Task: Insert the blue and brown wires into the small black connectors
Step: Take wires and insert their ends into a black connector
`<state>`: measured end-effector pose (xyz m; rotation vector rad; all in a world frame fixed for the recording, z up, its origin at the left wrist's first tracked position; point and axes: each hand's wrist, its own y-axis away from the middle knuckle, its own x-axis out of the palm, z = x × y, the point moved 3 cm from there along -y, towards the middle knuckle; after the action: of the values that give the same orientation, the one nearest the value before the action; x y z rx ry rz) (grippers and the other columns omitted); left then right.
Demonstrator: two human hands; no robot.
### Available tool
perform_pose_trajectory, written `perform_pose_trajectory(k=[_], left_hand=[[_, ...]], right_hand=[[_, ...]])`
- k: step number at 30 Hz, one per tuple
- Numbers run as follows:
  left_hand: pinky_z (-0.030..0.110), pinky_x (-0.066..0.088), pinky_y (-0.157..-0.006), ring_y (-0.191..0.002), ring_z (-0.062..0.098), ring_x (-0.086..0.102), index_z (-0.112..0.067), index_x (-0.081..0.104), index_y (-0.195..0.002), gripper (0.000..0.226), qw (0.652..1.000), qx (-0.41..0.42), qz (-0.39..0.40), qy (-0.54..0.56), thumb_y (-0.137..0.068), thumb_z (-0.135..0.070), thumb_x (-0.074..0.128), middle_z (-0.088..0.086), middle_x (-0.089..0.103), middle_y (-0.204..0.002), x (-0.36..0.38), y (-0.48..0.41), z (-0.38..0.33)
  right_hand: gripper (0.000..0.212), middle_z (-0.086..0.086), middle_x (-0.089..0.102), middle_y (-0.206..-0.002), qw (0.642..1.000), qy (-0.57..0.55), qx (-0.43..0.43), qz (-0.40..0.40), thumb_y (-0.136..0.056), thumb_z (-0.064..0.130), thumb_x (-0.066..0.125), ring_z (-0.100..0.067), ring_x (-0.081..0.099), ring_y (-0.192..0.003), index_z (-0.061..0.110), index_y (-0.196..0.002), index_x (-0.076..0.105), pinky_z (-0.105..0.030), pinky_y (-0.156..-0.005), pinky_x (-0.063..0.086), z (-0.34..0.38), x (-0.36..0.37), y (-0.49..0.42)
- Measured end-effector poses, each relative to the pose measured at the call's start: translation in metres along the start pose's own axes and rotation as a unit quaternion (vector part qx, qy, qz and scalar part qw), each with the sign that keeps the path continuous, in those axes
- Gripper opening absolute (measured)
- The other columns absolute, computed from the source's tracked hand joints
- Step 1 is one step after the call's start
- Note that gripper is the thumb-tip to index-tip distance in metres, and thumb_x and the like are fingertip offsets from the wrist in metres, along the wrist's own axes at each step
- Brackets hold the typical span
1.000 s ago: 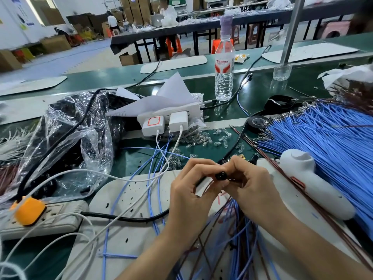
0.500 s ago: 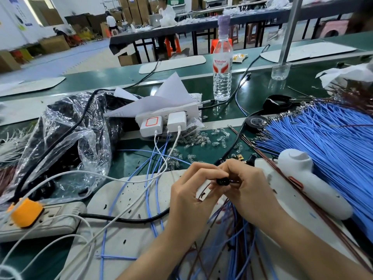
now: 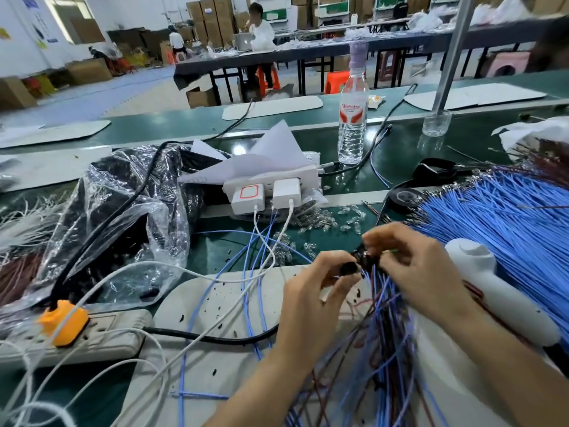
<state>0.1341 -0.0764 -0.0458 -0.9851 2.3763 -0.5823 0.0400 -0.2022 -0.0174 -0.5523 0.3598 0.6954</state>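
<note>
We note left hand (image 3: 311, 291) pinching small black connector (image 3: 349, 268). At its 3 o'clock, right hand (image 3: 415, 266) grips blue and brown wires (image 3: 385, 315). White handheld tool (image 3: 492, 288) lies beyond.

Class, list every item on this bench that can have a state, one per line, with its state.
water bottle: upright, capped, holds water.
orange plug: plugged into the power strip.
white chargers: plugged in, cables attached.
black connector: pinched by the left hand.
right hand: fingers curled at the connector, blurred; grip unclear.
tape roll: lying flat.
</note>
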Motion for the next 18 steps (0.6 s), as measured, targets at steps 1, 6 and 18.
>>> perform_pose_trajectory(k=[1, 6, 18], left_hand=[[0.022, 0.054, -0.073, -0.081, 0.003, 0.066, -0.026, 0.058, -0.101, 0.015, 1.000, -0.005, 0.005, 0.004, -0.089, -0.022, 0.064, -0.009, 0.070, -0.091, 0.001, 0.001, 0.001], [0.025, 0.056, -0.079, -0.086, 0.005, 0.069, -0.011, 0.065, -0.106, 0.021, 1.000, -0.012, 0.005, -0.004, -0.086, -0.018, 0.065, -0.002, 0.073, -0.095, 0.005, 0.002, 0.005], [0.023, 0.055, -0.080, -0.085, 0.007, 0.068, -0.007, 0.068, -0.106, 0.021, 1.000, -0.025, 0.012, 0.000, -0.085, -0.008, 0.068, 0.002, 0.074, -0.094, 0.002, 0.000, 0.004]], right_hand=[[0.036, 0.007, 0.070, -0.082, 0.999, 0.031, 0.006, -0.025, -0.079, -0.011, 0.058, -0.004, 0.065, -0.076, 0.019, -0.094, 0.070, -0.006, -0.072, 0.047, 0.000, -0.005, -0.011], [0.018, -0.009, 0.072, -0.091, 0.969, 0.241, 0.029, 0.039, -0.085, 0.002, 0.061, -0.020, 0.065, -0.083, 0.010, -0.097, 0.072, -0.021, -0.079, 0.048, -0.008, 0.008, -0.088], [0.013, -0.002, 0.069, -0.082, 0.976, 0.202, 0.029, 0.073, -0.078, 0.005, 0.073, -0.018, 0.064, -0.080, 0.014, -0.088, 0.072, -0.021, -0.072, 0.047, -0.017, 0.028, -0.100]])
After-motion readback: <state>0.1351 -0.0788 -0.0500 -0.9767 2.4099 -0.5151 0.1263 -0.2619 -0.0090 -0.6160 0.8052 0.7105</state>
